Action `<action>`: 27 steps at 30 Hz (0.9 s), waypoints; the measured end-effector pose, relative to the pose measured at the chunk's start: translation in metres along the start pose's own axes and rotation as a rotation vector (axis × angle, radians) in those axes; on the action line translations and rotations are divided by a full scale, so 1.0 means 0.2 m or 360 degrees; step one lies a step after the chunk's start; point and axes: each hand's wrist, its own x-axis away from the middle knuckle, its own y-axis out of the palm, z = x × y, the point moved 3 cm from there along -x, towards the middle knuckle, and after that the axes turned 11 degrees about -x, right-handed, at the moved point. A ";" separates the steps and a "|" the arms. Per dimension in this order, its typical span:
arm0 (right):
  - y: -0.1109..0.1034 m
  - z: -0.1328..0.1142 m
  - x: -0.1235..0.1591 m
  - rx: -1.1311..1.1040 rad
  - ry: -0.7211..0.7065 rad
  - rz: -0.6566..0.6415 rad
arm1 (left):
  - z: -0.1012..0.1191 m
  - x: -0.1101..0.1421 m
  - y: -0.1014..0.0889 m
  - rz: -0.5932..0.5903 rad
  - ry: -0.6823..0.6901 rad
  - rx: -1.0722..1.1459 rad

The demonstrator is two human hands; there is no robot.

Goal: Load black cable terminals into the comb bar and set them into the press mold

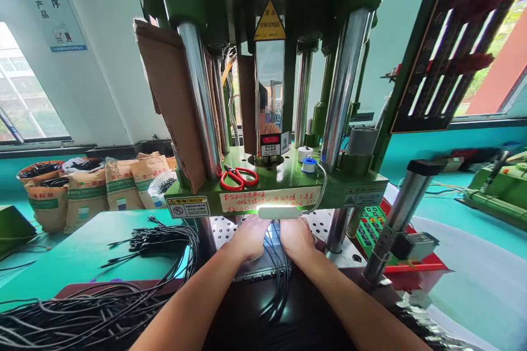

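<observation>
Both my hands reach in under the green press, close to its light bar [280,211]. My left hand [249,237] is at the left of a metal mold plate [257,270], its fingertips hidden. On the plate's right side is my right hand [297,237], its fingers also mostly out of sight. Several thin black cables [276,263] run out between the two hands and hang over the plate's front edge. Whether either hand grips the cables or the plate does not show.
Red-handled scissors [239,178] and a blue-and-white tape roll [308,165] lie on the press ledge. Black cable bundles [164,238] lie left, on a green table [94,252]. A button panel [370,229] and steel post [397,214] stand right. Chrome columns [197,98] flank the press.
</observation>
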 end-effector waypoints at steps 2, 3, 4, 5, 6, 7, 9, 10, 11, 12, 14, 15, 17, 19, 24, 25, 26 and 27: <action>-0.04 0.00 0.00 0.0030 -0.0035 -0.0036 | 0.00 0.00 -0.03 -0.0018 0.0001 -0.0002; -0.07 0.00 0.00 0.0038 -0.0054 -0.0043 | -0.01 0.01 -0.05 -0.0022 -0.0007 -0.0006; -0.10 0.00 0.00 0.0044 -0.0069 -0.0037 | -0.01 0.01 -0.07 -0.0020 -0.0023 -0.0009; -0.12 0.00 0.01 0.0045 -0.0084 -0.0021 | -0.02 0.02 -0.09 -0.0011 -0.0048 -0.0012; -0.15 0.00 0.03 0.0041 -0.0103 0.0001 | -0.02 0.03 -0.11 0.0005 -0.0082 -0.0016; -0.16 -0.01 0.04 0.0030 -0.0133 0.0023 | -0.02 0.04 -0.12 0.0024 -0.0124 -0.0021; -0.17 -0.04 0.08 -0.0005 -0.0220 0.0043 | -0.01 0.05 -0.12 0.0066 -0.0213 -0.0040; -0.16 -0.06 0.10 -0.0022 -0.0265 0.0043 | 0.00 0.06 -0.12 0.0084 -0.0254 -0.0052; -0.15 -0.08 0.12 -0.0036 -0.0302 0.0042 | 0.01 0.07 -0.10 0.0097 -0.0291 -0.0066; -0.14 -0.10 0.13 -0.0044 -0.0325 0.0044 | 0.03 0.07 -0.09 0.0105 -0.0323 -0.0080; -0.12 -0.12 0.15 -0.0049 -0.0340 0.0053 | 0.06 0.07 -0.06 0.0115 -0.0379 -0.0104; -0.11 -0.13 0.15 -0.0048 -0.0342 0.0057 | 0.07 0.07 -0.05 0.0119 -0.0408 -0.0114; -0.11 -0.12 0.15 -0.0044 -0.0344 0.0058 | 0.09 0.06 -0.04 0.0130 -0.0469 -0.0133; -0.10 -0.11 0.14 -0.0037 -0.0347 0.0047 | 0.10 0.05 -0.03 0.0138 -0.0527 -0.0148; -0.10 -0.08 0.11 -0.0030 -0.0335 -0.0017 | 0.10 0.02 0.00 0.0127 -0.0588 -0.0164; -0.09 -0.08 0.10 -0.0034 -0.0326 -0.0025 | 0.10 0.01 0.01 0.0118 -0.0589 -0.0163; -0.09 -0.08 0.09 -0.0039 -0.0318 -0.0032 | 0.10 0.01 0.02 0.0109 -0.0589 -0.0161; -0.08 -0.08 0.09 -0.0045 -0.0310 -0.0036 | 0.09 0.00 0.03 0.0102 -0.0589 -0.0159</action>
